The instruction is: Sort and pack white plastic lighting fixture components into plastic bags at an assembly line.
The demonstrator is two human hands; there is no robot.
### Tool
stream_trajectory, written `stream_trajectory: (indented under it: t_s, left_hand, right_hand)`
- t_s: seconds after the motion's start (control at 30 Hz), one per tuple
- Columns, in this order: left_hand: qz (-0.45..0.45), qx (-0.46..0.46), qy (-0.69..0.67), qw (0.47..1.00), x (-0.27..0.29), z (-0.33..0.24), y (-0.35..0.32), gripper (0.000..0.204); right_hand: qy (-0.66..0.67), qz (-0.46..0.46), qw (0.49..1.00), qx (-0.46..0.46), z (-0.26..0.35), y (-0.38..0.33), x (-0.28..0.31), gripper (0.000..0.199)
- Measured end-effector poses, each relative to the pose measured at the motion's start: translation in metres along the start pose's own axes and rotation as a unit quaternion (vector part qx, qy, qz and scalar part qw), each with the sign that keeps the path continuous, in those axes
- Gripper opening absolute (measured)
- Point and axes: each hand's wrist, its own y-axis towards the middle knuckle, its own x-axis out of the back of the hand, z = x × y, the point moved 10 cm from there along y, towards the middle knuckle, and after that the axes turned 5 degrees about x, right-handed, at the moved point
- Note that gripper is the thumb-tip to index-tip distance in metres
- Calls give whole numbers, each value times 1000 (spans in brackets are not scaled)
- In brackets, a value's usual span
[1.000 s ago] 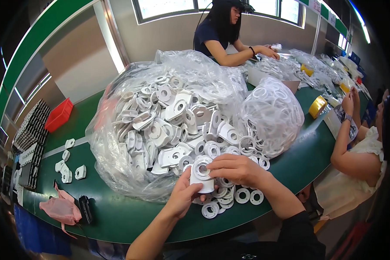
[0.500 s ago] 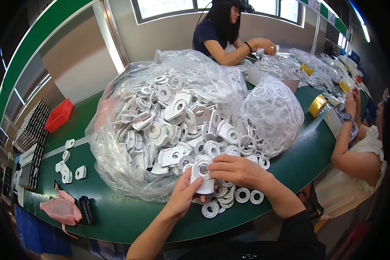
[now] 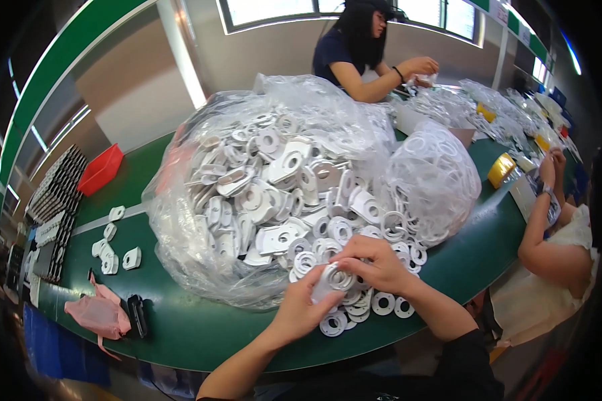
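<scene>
My left hand [image 3: 298, 313] grips a white plastic part [image 3: 324, 289] with a round opening, at the near side of the heap. A white ring [image 3: 342, 279] sits over that opening; I cannot tell whether it is loose or fixed. The bent fingers and thumb of my right hand [image 3: 381, 266] pinch the far right edge of the ring and part. Flat white rings [image 3: 333, 325] lie loose on the table just beneath both hands. Beyond them, a large clear plastic bag [image 3: 201, 277] lies open, full of similar white plastic parts [image 3: 291, 162].
A bag of thin white rings [image 3: 435, 174] rests right of the heap. On the green table [image 3: 201, 341] are a pink mesh pouch [image 3: 100, 314], a black case [image 3: 138, 315], a red bin [image 3: 100, 168], stacked black trays [image 3: 60, 184] and yellow tape [image 3: 500, 170]. Two people work across and to the right.
The white part has been tilted and turned between my hands. My right fingers have shifted to its upper right edge, and the whole view has swung slightly left.
</scene>
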Motion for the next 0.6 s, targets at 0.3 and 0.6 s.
stream_trajectory:
  t_s: [0.3, 0.6]
  left_hand:
    - [-38, -58, 183, 981, 2, -19, -4, 17]
    - [-89, 11, 48, 995, 9, 6, -5, 15]
  right_hand:
    - [-137, 63, 987, 46, 22, -6, -12, 5]
    - [63, -63, 995, -34, 2, -12, -7, 16]
